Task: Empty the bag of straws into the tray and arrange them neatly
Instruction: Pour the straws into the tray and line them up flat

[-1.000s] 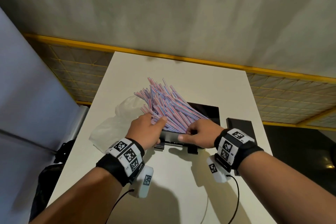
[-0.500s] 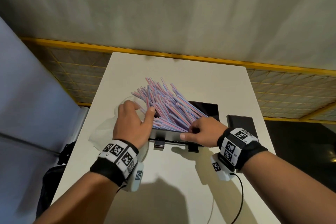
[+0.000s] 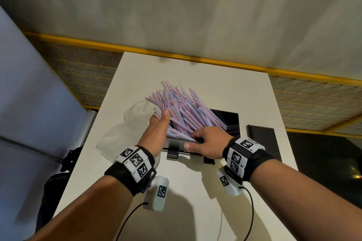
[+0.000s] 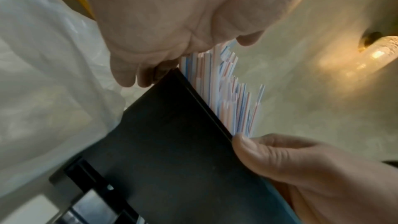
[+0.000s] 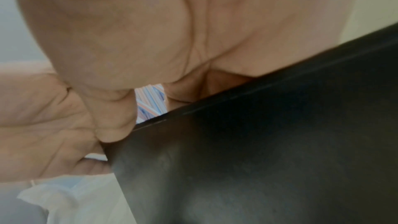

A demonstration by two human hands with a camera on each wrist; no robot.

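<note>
A heap of pink-and-blue striped straws (image 3: 182,109) lies slanted in the black tray (image 3: 232,121), its far ends fanning out past the tray's left rim. My left hand (image 3: 159,129) stands edge-on against the heap's left side, fingers straight and thumb on top of the straws (image 4: 224,81). My right hand (image 3: 206,141) holds the tray's near rim, thumb on the outer wall (image 5: 114,125) and fingers curled over the straws' near ends. The empty clear bag (image 3: 121,133) lies crumpled just left of the tray (image 4: 172,151).
A flat black panel (image 3: 262,141) lies right of the tray near the white table's right edge (image 3: 284,143). Two metal clasps (image 3: 172,153) stick out from the tray's front. A yellow-framed mesh fence (image 3: 313,92) runs behind the table. A dark bag (image 3: 54,186) sits below left.
My left hand left the tray's near-left corner, swung out over the bag, and now presses the left side of the straws farther back. The right hand stayed on the near rim.
</note>
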